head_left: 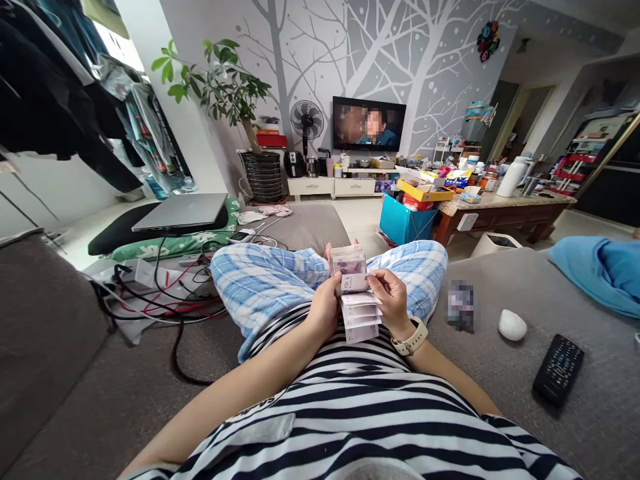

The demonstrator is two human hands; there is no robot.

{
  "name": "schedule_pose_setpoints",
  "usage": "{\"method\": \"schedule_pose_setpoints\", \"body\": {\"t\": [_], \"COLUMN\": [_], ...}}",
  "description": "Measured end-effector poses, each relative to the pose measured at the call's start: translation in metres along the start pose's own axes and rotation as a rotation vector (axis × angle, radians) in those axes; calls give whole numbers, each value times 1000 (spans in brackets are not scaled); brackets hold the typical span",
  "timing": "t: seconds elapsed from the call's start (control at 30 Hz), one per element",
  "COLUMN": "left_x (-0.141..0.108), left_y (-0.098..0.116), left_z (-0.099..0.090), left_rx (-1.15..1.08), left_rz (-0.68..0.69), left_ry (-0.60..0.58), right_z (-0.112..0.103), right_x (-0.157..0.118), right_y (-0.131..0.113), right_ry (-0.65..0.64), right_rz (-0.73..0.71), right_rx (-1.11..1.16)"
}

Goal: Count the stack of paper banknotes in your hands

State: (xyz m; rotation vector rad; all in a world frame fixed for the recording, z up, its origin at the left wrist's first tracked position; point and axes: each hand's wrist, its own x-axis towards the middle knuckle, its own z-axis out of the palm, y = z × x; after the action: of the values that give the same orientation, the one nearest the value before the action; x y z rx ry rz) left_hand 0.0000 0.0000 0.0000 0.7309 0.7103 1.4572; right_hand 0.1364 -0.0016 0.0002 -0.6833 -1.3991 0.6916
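1. The left hand (pixel 325 308) is pressing its thumb against the side of the banknotes (pixel 349 268), gripping the stack over the lap, between the bent knees.
2. The right hand (pixel 392 299), below a pale watch (pixel 411 339), is pinching the edge of the notes between thumb and fingers; several are hanging toward the striped shirt (pixel 320 413) in overlapping steps.
3. On the sofa (pixel 470 373), a black remote (pixel 559 371) and a white rounded object (pixel 513 325) are lying to the right.
4. A closed laptop (pixel 181 211) is resting farther off, left.
5. Beyond, a television (pixel 369 125) is showing a person.
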Motion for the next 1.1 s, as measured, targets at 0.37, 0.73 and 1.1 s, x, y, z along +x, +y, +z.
{"method": "schedule_pose_setpoints", "body": {"t": [0.37, 0.73, 1.1], "left_x": [0, -9, -2], "left_y": [-3, 4, 0], "left_z": [2, 7, 4], "left_rx": [-24, 16, 10], "left_rz": [-4, -28, 1], "left_ry": [40, 40, 35], "right_z": [0, 4, 3], "right_x": [1, 6, 5], "right_y": [1, 6, 6], "right_ry": [-51, 46, 56], "right_rz": [3, 169, 152], "right_rx": [149, 46, 3]}}
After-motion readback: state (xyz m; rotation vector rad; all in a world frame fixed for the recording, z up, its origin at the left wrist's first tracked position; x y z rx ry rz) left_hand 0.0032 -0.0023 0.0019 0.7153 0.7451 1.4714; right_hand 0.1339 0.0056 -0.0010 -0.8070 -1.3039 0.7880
